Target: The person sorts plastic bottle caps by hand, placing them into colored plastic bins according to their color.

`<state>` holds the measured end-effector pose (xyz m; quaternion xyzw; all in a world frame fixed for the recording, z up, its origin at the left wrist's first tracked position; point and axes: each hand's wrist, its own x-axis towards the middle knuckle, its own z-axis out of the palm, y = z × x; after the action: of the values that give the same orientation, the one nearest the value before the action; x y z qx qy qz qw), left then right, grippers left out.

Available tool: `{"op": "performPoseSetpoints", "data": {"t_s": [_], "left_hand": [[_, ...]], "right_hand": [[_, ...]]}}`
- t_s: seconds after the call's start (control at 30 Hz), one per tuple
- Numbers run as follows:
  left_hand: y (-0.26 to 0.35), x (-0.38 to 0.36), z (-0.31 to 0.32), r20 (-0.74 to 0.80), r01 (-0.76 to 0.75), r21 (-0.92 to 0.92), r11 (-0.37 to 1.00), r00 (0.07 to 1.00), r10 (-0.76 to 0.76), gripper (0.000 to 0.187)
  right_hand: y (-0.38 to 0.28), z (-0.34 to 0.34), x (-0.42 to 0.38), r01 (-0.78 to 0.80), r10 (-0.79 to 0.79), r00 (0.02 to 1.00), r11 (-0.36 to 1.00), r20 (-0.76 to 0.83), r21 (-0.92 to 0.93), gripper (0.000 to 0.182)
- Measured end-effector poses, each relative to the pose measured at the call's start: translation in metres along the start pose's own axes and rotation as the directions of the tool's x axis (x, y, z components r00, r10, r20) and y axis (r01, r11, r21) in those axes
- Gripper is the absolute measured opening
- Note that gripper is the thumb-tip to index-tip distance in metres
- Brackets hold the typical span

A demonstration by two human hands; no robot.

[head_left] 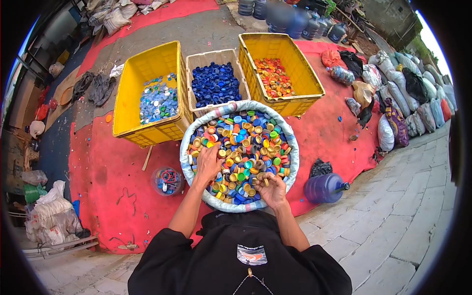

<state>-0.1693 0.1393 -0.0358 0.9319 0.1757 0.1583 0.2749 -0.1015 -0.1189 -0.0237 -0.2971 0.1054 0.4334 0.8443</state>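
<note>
A round tub with a padded white fabric rim (293, 147) sits in front of me, heaped with mixed plastic bottle caps (241, 160) in gold, blue, green, red and other colours. My left hand (209, 163) reaches into the left side of the heap, fingers stretched out among the caps and touching them. At the tub's lower right, my right hand (273, 191) is closed, thumb and fingers pinching a gold-brown bottle cap (266, 182) just above the others. Part of the left fingertips is hard to make out against the caps.
Beyond the tub stand a yellow crate (129, 93) with pale blue and white caps, a whitish crate (191, 73) with dark blue caps, and another yellow crate (300, 91) with orange caps. A water jug (322, 188) lies right; a clear round container (167, 181) stands left. Filled sacks (400, 88) line the right.
</note>
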Motion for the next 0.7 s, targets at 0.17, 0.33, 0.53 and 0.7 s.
{"op": "performPoseSetpoints", "data": {"t_s": [0.17, 0.33, 0.53, 0.7], "left_hand": [[-0.011, 0.013, 0.006, 0.116, -0.002, 0.002, 1.000, 0.993, 0.001, 0.056], [-0.014, 0.011, 0.012, 0.120, 0.059, -0.034, 0.998, 0.991, -0.054, 0.047], [0.000, 0.001, 0.001, 0.154, 0.430, -0.544, 0.720, 0.895, -0.418, 0.039], [0.011, -0.028, -0.020, 0.365, 0.233, -0.909, -0.346, 0.846, -0.390, 0.026]], "right_hand": [[0.007, -0.005, -0.009, -0.001, 0.001, 1.000, 0.999, -0.019, -0.033, 0.019], [0.004, 0.006, -0.012, 0.009, -0.019, 0.997, 0.993, -0.082, -0.118, 0.024], [0.004, 0.012, -0.001, -0.034, -0.001, 0.991, 0.963, -0.131, -0.268, 0.031], [0.005, 0.028, 0.019, -0.013, -0.053, 0.995, 0.787, -0.089, -0.617, 0.023]]}}
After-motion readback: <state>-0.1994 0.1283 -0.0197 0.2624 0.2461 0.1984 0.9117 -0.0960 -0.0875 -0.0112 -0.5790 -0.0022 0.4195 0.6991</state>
